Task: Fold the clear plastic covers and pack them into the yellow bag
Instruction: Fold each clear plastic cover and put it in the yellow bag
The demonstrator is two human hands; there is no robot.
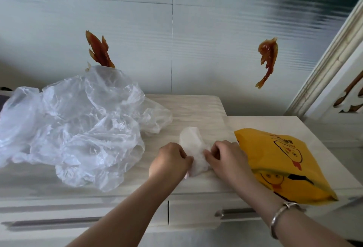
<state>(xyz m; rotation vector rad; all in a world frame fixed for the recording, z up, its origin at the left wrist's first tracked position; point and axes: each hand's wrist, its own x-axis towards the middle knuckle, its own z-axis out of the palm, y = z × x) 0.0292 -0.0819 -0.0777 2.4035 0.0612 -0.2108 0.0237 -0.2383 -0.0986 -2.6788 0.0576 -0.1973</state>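
A small, folded clear plastic cover [193,144] lies on the pale cabinet top [196,107] between my hands. My left hand [170,160] pinches its lower left edge with curled fingers. My right hand [225,155] pinches its right edge. A big crumpled heap of clear plastic covers [78,125] sits to the left. The yellow bag [279,160] with a cartoon print lies flat just right of my right hand, its mouth towards me.
The cabinet's front edge has drawers with metal handles [235,212] below my arms. A wall with two orange fish decals [268,56] rises behind. A white carved frame [334,82] stands at the far right.
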